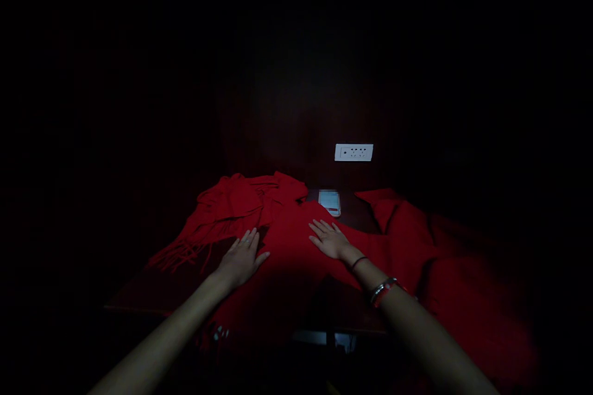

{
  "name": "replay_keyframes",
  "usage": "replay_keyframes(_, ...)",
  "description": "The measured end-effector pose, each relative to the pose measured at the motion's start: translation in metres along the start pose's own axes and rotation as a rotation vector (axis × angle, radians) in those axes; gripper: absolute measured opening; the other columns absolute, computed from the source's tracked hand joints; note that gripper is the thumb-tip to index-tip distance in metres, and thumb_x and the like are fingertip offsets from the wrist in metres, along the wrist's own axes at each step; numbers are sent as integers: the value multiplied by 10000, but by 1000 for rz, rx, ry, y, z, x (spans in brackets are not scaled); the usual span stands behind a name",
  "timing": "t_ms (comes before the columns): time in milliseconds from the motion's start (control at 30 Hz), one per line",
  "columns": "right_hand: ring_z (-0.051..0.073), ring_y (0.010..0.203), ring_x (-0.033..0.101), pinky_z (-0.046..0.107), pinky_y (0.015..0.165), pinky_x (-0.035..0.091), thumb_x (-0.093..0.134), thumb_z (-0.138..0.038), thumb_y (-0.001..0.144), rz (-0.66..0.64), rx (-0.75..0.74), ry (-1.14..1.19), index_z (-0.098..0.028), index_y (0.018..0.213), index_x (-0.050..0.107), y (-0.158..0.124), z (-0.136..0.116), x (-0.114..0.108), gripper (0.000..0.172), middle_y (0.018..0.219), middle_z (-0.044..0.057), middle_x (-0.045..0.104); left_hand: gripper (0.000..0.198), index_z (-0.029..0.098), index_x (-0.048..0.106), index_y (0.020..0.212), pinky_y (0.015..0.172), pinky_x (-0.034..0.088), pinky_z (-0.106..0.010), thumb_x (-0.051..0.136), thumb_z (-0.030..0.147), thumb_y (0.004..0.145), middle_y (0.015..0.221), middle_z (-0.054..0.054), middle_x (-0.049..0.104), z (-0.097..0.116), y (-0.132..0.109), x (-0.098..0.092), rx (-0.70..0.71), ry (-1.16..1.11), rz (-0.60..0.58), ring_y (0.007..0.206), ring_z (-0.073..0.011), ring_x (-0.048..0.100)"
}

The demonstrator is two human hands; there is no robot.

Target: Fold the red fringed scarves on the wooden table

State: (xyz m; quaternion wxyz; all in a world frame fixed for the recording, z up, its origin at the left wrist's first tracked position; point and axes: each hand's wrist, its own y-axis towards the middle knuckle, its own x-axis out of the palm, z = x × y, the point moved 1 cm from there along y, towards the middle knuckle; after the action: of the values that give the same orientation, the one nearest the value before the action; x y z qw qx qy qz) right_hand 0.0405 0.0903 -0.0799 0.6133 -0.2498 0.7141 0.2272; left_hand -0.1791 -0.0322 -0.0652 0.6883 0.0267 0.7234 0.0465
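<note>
Left hand point(239, 261): palm down with fingers slightly spread, gripping nothing; placed at the left edge of the smooth stretch, apparently touching it.
Right hand point(330, 241): also flat and wide, holding nothing; laid on the same stretch, well apart from the left, with bracelets point(384, 291) farther back on the arm.
Red cloth point(296, 244): spread across the middle of the table point(345, 302), under and between both hands, with near end lost in shadow.
Bunched cloth point(236, 200): heaped loosely at back left, fringe point(173, 254) trailing toward the table's left side (one piece with the smooth stretch or separate, impossible to tell).
Right-hand folds point(412, 231): rumpled, running off into darkness.
Phone point(329, 202): lying screen up just beyond the right hand, close against the cloth's back edge.
Socket plate point(354, 152): fixed to the wall behind.
Risks: likely to wrinkle if pressed and pushed unevenly; able to shove the phone if slid farther back; liable to slip off sideways, given loose weight at right; easy to misjudge edges in such dim light.
</note>
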Motion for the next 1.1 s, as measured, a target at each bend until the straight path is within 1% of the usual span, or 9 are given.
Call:
replay_keyframes(100,190,1264,83,401,1009,61,85,-515,818,-5,9,-11,-196,1330,177,0,-1,-1,611,1391,9,138,618,47,239,1295,1007,186,-346,206,460,836,1360,-120,208,30,13,-5,134,-14,136,1252,-206,163)
replay_keyframes(200,185,1265,80,398,1009,69,84,-503,822,-20,19,-18,-198,1333,165,-1,-2,-2,601,1393,8,127,609,68,244,1296,999,205,-340,217,464,833,1363,-107,202,47,29,4,180,-64,65,1252,-201,167)
replay_keyframes(333,180,1266,77,398,1009,71,78,-505,824,-39,28,-6,-208,1334,150,-3,-3,-2,595,1395,3,122,651,14,284,1268,971,233,-372,201,482,823,1338,-179,231,42,25,20,-123,-33,-19,1229,-246,227)
replay_keyframes(400,182,1266,69,397,1009,65,83,-515,821,-44,31,7,-213,1334,148,-1,-3,-3,599,1396,0,113,670,-23,319,1241,965,231,-390,217,485,816,1303,-219,286,40,18,19,-235,16,6,1203,-268,280)
replay_keyframes(467,190,1266,67,410,1005,64,106,-523,818,-68,29,23,-207,1334,151,2,-3,-6,607,1397,11,113,665,-50,350,1215,969,218,-400,245,468,812,1280,-238,318,44,15,11,-254,58,63,1189,-285,300)
replay_keyframes(600,210,1258,115,453,991,33,221,-534,798,-36,-8,27,-181,1316,222,9,-3,-15,628,1381,67,178,545,9,357,1230,990,168,-418,261,357,821,1303,-190,311,65,34,-7,-89,48,213,1221,-273,237)
replay_keyframes(733,195,1266,63,435,994,22,153,-540,809,50,34,16,-185,1325,190,10,0,-11,628,1391,53,140,500,91,317,1266,998,178,-382,256,320,825,1355,-103,239,74,68,-1,154,-24,161,1249,-223,175)
replay_keyframes(933,187,1267,63,402,1006,21,80,-524,820,11,47,3,-172,1332,169,8,5,0,627,1392,42,131,538,96,293,1279,999,184,-368,199,392,840,1353,-88,244,64,83,31,131,-88,51,1244,-214,192)
replay_keyframes(1100,202,1269,33,437,1000,25,79,-564,805,6,31,45,-184,1338,129,-8,4,-7,656,1399,41,89,531,93,296,1277,1004,170,-368,211,381,839,1352,-89,246,65,79,29,117,-85,75,1247,-208,185)
